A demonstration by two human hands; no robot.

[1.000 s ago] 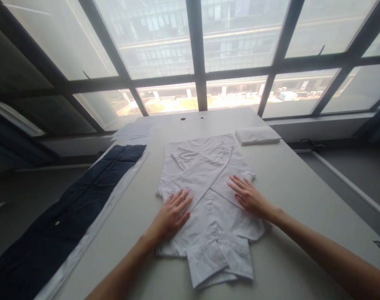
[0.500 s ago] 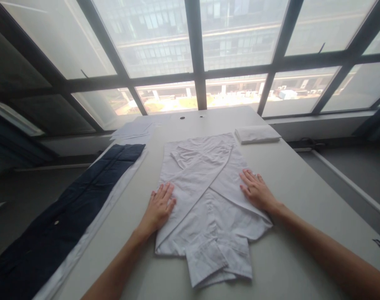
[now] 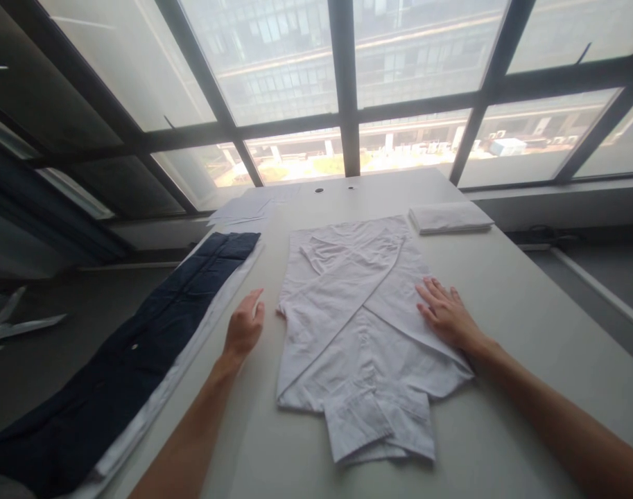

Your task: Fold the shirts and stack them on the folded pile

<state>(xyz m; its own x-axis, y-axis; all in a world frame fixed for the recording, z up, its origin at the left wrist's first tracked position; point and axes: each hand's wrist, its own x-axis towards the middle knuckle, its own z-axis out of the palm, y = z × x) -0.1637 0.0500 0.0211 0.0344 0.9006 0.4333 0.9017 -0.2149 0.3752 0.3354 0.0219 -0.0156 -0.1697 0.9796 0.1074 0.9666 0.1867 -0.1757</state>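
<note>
A white shirt (image 3: 342,305) lies on the table with its sleeves folded across the body, the collar end toward me. My right hand (image 3: 446,312) rests flat on the shirt's right side, fingers spread. Off the shirt, my left hand (image 3: 246,322) hovers over or touches the bare tabletop just to the left of it; which of the two I cannot tell. Its fingers are stretched out, holding nothing. The dark navy trousers (image 3: 154,339) lie farther left, on top of white cloth.
The white table (image 3: 508,305) reaches to a large window. A folded white cloth (image 3: 448,217) lies at the back right. White sheets (image 3: 240,210) sit at the back left. A dark round hole (image 3: 319,190) is near the far edge.
Both hands have slid outward over the shirt. The left hand has come off its left edge; the right stays on its right side. The view has shifted slightly to the left.
</note>
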